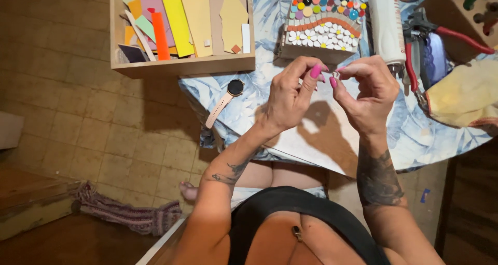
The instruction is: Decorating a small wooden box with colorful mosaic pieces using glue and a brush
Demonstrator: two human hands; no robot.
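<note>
— What are the hands doing?

— Both are raised above the table (311, 140), close together. The left hand (290, 96) is curled, thumb and forefinger pinched toward the right one. The right hand (371, 91) is curled too, and its fingertips grip a tiny pale piece (335, 74) right where the two hands meet. Neither hand is spread; only the pinching fingers are busy.

— Does the left hand hold that piece too?

— Its fingertips are at it, but whether they grip or merely touch I cannot tell; the piece is too small.

— What lies around them?

— Just beyond the hands stands a mosaic block (321, 26) with white flower shapes, orange bands and coloured round dots on top. To its right lies a white tube (386, 24), then red-handled pliers (415, 57) and a yellow cloth (464, 96) near the table's right edge. To the left a pink-strapped watch (228, 99) lies close to the table's edge, and a wooden box (181, 65) of coloured sheets juts past that edge over the floor.

— Any room to move?

— Under the hands the tablecloth is bare down to the near edge, which runs above the person's lap. Left of the table is open tiled floor, with a knitted rag (129, 213) lying on it.
</note>
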